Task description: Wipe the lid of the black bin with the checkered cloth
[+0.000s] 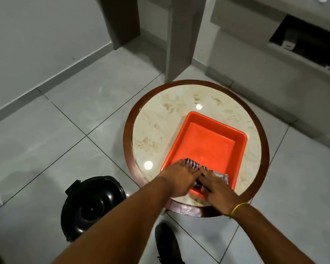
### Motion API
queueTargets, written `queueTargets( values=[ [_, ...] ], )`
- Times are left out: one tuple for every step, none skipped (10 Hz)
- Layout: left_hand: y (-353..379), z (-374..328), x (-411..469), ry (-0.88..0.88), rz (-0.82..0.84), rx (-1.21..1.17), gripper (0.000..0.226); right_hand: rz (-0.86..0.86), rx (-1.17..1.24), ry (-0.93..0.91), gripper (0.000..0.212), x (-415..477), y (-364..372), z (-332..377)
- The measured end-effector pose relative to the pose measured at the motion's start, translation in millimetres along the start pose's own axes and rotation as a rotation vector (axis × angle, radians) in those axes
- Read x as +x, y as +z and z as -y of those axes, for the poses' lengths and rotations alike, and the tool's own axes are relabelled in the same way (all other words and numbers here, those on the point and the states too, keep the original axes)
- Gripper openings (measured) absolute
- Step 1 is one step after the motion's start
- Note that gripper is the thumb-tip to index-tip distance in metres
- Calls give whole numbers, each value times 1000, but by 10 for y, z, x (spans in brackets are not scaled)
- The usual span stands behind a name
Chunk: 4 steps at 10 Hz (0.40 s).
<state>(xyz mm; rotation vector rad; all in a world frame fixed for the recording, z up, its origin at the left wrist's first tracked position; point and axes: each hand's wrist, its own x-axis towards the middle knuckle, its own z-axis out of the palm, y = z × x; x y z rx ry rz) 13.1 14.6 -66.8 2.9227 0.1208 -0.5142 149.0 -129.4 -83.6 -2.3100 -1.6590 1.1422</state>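
Head view is showing both hands, left hand (176, 180) and right hand (218, 191), pressing fingers onto the checkered cloth (192, 164) inside the orange plastic tray (240, 145); the round black bin lid (92, 202) is lying down-left, nearer the left hand.

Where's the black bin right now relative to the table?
In the head view the black bin stands on the floor at lower left, just left of the round table, beside the left forearm, its lid closed and untouched.

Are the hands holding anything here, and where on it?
Both the left hand and right hand are on the bunched checkered cloth at the orange tray's near end; the exact grip is hidden.
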Motion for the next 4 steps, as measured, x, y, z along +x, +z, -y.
queueTargets(
  values=[
    [-102,-35,-101,-36,5,26,57,96,-45,54,66,-77,-97,126],
    [-383,1,-324,-112,-44,44,62,52,-94,66,72,-185,-309,317],
    [-940,239,-687,-252,-171,63,69,-136,-142,15,78,-200,-853,703],
    [-1725,423,-1225,-441,-322,56,73,-349,-168,-142,84,-336,-1578,1310]
  ],
)
